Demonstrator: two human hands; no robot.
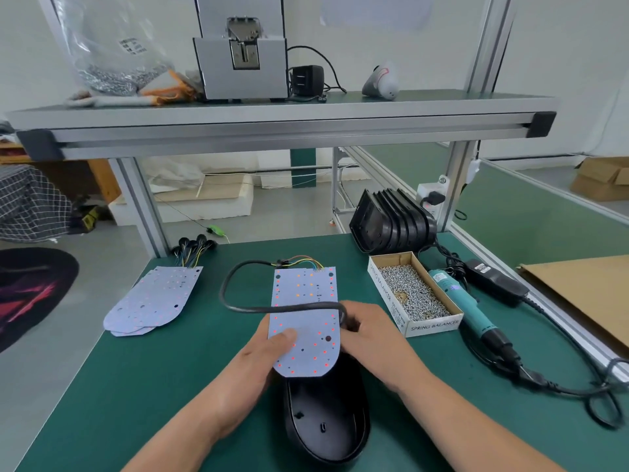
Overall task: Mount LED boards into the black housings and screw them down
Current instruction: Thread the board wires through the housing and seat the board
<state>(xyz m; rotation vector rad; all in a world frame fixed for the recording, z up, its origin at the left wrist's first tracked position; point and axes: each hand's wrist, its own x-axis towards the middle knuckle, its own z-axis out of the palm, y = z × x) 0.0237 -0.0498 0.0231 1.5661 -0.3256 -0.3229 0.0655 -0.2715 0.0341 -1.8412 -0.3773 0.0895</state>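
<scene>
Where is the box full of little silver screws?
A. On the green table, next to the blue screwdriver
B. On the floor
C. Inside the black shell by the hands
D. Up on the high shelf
A: the open cardboard box of screws sits on the green table, right beside the teal electric screwdriver, on the person's right side.

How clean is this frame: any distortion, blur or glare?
Head view: wide-angle bending bows the shelf rail and the table edges; lighting is even with soft shadows; the LED board and both hands read sharp; the plastic bag shows glare; corners soften slightly.
</scene>
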